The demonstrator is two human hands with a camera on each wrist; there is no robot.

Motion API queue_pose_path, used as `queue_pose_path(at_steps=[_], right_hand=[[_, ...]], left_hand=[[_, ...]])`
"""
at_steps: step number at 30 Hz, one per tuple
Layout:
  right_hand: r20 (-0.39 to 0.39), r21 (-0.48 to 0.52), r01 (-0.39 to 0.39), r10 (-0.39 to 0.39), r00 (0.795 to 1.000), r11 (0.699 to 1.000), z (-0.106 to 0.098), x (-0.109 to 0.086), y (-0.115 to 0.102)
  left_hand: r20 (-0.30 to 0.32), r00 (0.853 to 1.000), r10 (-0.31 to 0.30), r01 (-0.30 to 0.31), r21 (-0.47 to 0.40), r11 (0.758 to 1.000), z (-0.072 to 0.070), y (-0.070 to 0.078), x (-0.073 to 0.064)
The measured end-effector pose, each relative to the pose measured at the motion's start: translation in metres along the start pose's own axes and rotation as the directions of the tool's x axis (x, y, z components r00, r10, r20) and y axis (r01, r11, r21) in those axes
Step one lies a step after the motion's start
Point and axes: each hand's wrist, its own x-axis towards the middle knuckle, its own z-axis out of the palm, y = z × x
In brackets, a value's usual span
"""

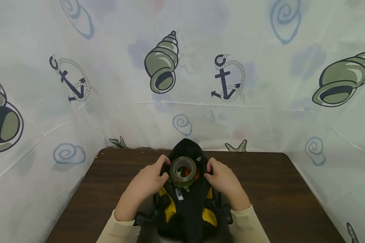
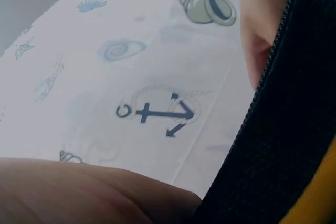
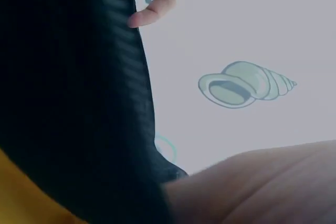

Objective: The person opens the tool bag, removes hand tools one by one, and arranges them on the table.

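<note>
A black-and-yellow bag [image 1: 191, 206] is on the brown table [image 1: 261, 189], on its six o'clock side as the head view shows it. The left hand [image 1: 151, 177] is at the bag's ten o'clock, its fingers and thumb curled in to grip the edge, where a zip [image 2: 254, 103] runs. At two o'clock, the right hand [image 1: 226, 180] pinches the opposite edge between bent fingers and thumb. Between the hands, towards the bag's twelve o'clock, a roll of tape [image 1: 182, 183] sits in its mouth. Something red [image 1: 197, 173] shows at the roll's three o'clock, too covered to make out, and a small tube [image 1: 179, 194] is just beyond its seven o'clock. Past the table, at twelve o'clock, hangs a pale cloth [image 1: 197, 84] printed with shells and anchors.
</note>
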Motion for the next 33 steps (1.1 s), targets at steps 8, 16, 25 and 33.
queue_pose_path(at_steps=[8, 16, 25, 33], right_hand=[[-0.174, 0.046, -0.017, 0.025, 0.984, 0.999, -0.025, 0.008, 0.019], [-0.265, 0.116, -0.04, 0.07, 0.962, 0.992, -0.043, 0.017, 0.047], [-0.255, 0.126, -0.043, 0.075, 0.964, 0.991, -0.052, 0.029, 0.063], [-0.138, 0.194, -0.035, 0.062, 0.988, 0.98, -0.059, 0.03, 0.066]], left_hand=[[-0.015, 1.0, -0.021, 0.021, -0.015, 1.0, -0.016, -0.014, 0.006], [-0.011, 0.999, -0.046, 0.045, -0.076, 0.996, -0.03, -0.027, 0.012], [-0.074, 0.997, -0.035, 0.04, 0.069, 0.997, -0.036, -0.035, 0.018], [-0.006, 1.0, -0.018, 0.018, 0.0, 1.0, -0.036, -0.028, 0.021]])
